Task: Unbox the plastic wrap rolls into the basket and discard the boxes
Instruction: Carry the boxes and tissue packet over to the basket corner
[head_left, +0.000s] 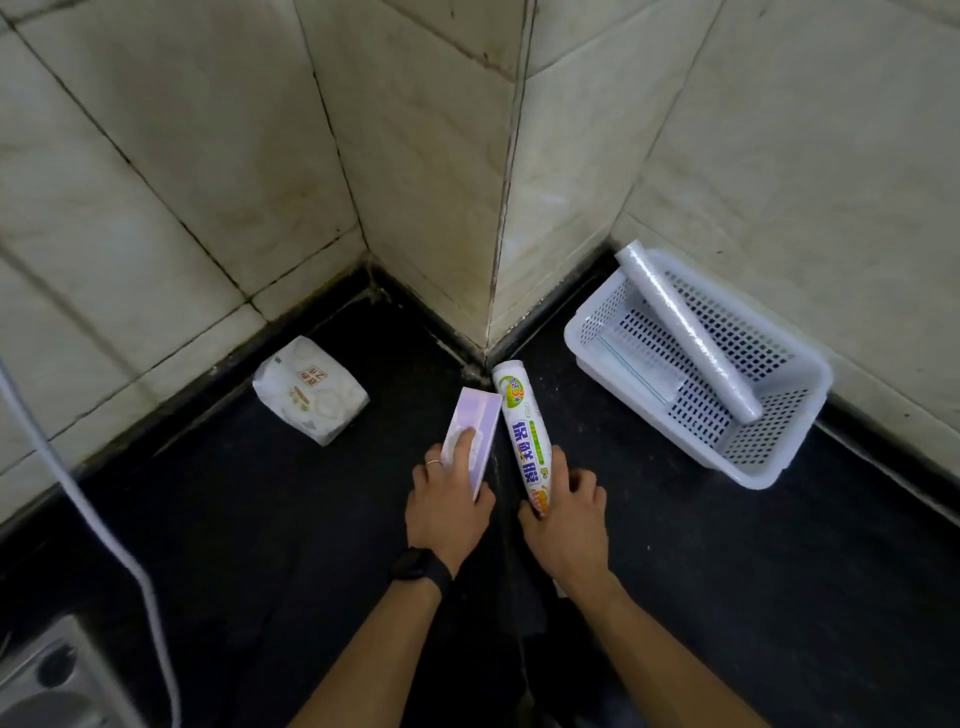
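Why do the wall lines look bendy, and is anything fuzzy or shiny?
Head view: the wide lens bends the wall tiles toward the edges; the cord at left looks smeared; the roll lying across the basket catches soft shine; the hands look fairly sharp.

Your view: a tiled corner over a dark tabletop (218, 545).
You face pale, stained wall tiles (171, 156) with dark grout; a tiled column (467, 156) juts out between them. A white hose (104, 530) crosses the tabletop's left edge, and a grey metal fixture (47, 680) fills its near-left corner.

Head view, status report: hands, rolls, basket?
Left hand grips purple box. Right hand holds printed roll. Clear roll rests in white basket. Path clear.
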